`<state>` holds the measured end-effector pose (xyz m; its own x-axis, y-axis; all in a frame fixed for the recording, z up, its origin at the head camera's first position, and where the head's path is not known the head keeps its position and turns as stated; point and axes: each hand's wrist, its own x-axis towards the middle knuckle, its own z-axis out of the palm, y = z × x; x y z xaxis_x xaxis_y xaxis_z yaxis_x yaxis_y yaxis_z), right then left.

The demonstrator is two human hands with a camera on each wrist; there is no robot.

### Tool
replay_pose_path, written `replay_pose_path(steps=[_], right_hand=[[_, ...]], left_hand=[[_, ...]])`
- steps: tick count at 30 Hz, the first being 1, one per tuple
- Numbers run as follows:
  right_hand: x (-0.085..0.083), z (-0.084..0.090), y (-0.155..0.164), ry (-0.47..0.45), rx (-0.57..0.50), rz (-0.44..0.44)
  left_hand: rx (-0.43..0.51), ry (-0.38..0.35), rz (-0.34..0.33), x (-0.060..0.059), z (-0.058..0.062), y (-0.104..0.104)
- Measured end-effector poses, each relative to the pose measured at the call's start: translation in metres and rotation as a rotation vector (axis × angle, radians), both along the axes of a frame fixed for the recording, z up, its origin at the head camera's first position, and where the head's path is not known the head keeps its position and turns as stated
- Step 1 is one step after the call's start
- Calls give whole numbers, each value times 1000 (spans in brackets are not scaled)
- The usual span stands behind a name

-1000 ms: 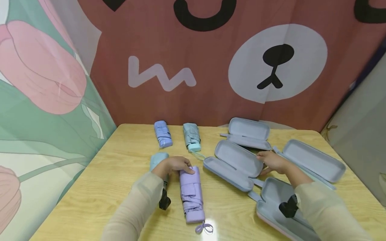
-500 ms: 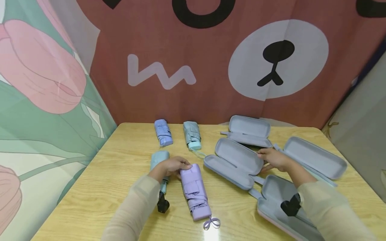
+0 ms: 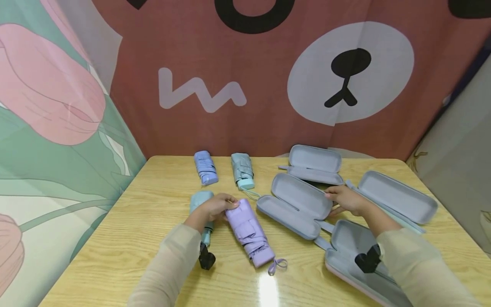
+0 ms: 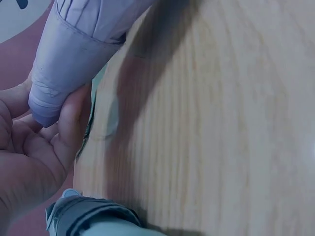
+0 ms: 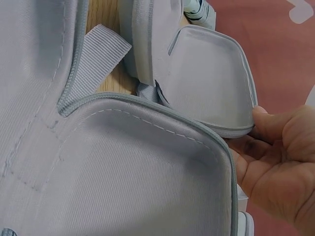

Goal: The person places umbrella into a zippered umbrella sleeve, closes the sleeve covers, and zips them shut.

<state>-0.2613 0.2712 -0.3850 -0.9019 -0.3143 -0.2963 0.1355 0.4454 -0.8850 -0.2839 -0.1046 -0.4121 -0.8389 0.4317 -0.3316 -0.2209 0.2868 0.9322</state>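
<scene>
My left hand (image 3: pixel 216 206) grips the far end of a folded purple umbrella (image 3: pixel 249 232), its wrist loop hanging at the near end. In the left wrist view the fingers curl round the tip of the purple umbrella (image 4: pixel 74 54), which slants above the wood. At the right, my right hand (image 3: pixel 346 200) pinches the lid edge of the middle open grey zip case (image 3: pixel 295 207). The right wrist view shows thumb and fingers at the corner of that case's lid (image 5: pixel 211 78). A light-blue folded umbrella (image 3: pixel 201 199) lies partly hidden behind my left hand.
Blue (image 3: pixel 206 167) and teal (image 3: pixel 242 170) folded umbrellas lie at the back of the wooden table (image 3: pixel 126 238). More open grey cases surround my right hand: one behind (image 3: pixel 315 158), one right (image 3: pixel 397 197), one nearer me (image 3: pixel 353 238). A printed curtain (image 3: pixel 215 132) hangs behind.
My left hand has lifted and turned the purple umbrella, its near end swinging right and away from me. The right hand keeps its place on the case lid.
</scene>
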Motion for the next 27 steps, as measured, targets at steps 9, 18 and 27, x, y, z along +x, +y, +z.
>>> replay_pose_path(steps=[9,18,27], right_hand=[[3,1,-3,-2,-3,-2],[2,4,-3,12,-12,2],[3,5,-3,16,-28,-5]], left_hand=[[68,6,40,-2,6,4],[111,21,84,-6,12,5],[174,19,122,-10,14,7]])
